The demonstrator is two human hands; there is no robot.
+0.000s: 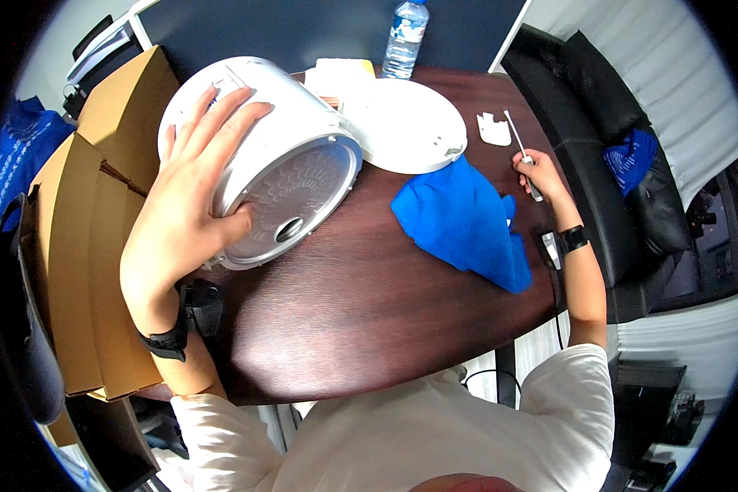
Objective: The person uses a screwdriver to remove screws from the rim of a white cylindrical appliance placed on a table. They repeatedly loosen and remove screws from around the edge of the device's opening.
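White drum (279, 135) on its side, left part of the surface (328, 328), tipped toward the person. Left hand (184, 184) clasps it, fingers spread along the curved wall, thumb at the end rim; a round body could roll, so I take it as a steadying hold. Right hand (543, 172) well apart, fingers closed round a screwdriver (514, 133), tip pointing away, just beside a small white piece (494, 129). Blue cloth (467, 217) crumpled between the hands, perhaps kept there within easy reach. Drum looks glossy, its near end greyish, translucent, faintly patterned, with one oval hole near the lower rim
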